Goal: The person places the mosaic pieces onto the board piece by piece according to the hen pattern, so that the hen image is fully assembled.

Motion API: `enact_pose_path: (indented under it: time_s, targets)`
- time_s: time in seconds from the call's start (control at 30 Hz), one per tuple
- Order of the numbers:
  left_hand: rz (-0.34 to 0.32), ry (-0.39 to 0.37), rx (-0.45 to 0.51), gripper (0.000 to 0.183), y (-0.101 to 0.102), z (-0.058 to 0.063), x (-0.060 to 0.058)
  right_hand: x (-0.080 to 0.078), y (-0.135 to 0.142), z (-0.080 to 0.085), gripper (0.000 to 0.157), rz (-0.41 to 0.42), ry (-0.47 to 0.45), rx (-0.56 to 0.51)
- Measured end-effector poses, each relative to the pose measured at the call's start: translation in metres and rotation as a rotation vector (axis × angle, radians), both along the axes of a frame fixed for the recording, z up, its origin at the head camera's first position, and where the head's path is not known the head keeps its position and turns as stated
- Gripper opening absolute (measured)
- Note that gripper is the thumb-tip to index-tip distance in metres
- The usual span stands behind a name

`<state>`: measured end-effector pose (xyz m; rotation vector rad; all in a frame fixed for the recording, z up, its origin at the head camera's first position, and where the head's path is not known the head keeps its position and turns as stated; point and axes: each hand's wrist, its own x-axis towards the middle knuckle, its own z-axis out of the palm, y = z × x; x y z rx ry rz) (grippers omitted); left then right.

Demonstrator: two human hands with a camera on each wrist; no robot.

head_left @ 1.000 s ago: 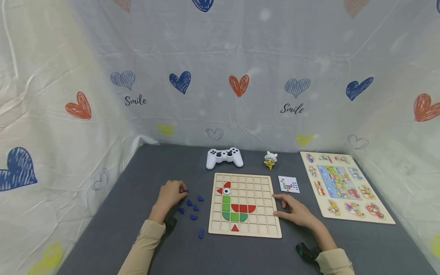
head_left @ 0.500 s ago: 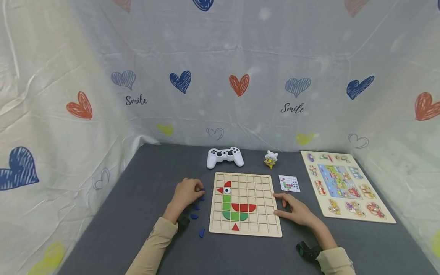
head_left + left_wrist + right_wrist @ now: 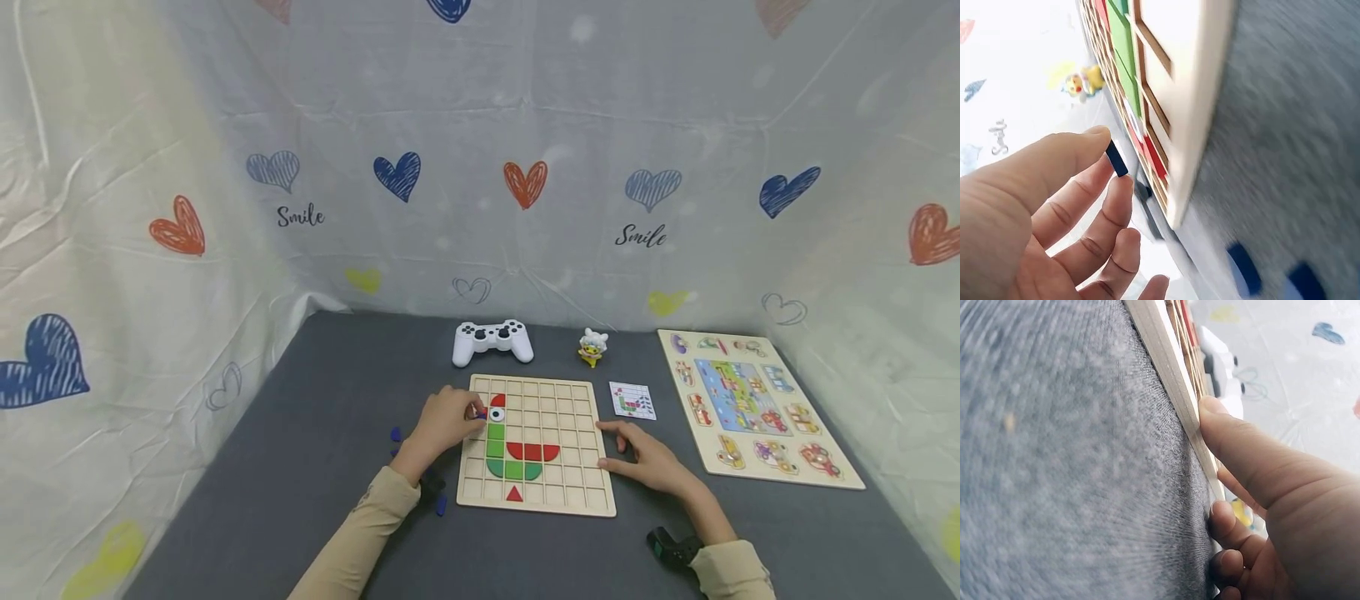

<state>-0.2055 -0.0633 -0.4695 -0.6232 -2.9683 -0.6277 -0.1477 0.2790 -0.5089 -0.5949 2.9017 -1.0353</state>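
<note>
And here is the left hand [image 3: 442,419], fingers bent, thumb and fingertip pinching a small dark blue piece [image 3: 1117,160] over the left side of the wooden grid board [image 3: 573,467], right by the red beak of the bird figure. Whether that piece touches the board, I can't tell. Across on the far side, the right hand [image 3: 645,457] has its thumb and index finger spread apart, both against the board's right edge, with the other fingers tucked underneath.

Look at the bird itself: a white eye tile [image 3: 497,414] with a red piece [image 3: 498,400] above it, green squares [image 3: 496,439] running down the neck, a row of red pieces [image 3: 532,452] over a green base, and a lone red triangle [image 3: 513,494] below. Loose blue pieces [image 3: 441,505] lie on the dark bench [image 3: 315,375] left of the board, some partly hidden by the left arm.

Beyond the board sits a white game controller [image 3: 492,342], with a small yellow-and-white figurine [image 3: 592,348] to its right. A printed card [image 3: 632,401] lies just beside the board's upper right corner, and farther right there's a picture puzzle board [image 3: 791,475], set at an angle.
</note>
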Motion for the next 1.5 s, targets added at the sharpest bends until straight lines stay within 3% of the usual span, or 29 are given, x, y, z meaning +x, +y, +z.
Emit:
enact_pose_path:
  time_s: [0.17,0.4,1.0,1.5]
  targets:
    - [-0.046,-0.01,-0.01,0.011,0.014,0.002,-0.001,0.0,0.0,0.0,0.057,-0.002,-0.003,-0.003]
    - [-0.108,0.034,-0.008,0.007,0.03,0.001,-0.002,0.0,0.0,0.0,0.057,0.01,-0.001,-0.01]
    - [-0.207,-0.085,-0.032,0.011,0.069,0.009,-0.005,0.0,0.0,0.001,0.057,-0.001,-0.007,-0.004]
    - [-0.251,-0.155,-0.057,0.009,0.095,0.004,-0.009,0.0,0.0,0.0,0.056,0.003,0.004,-0.019]
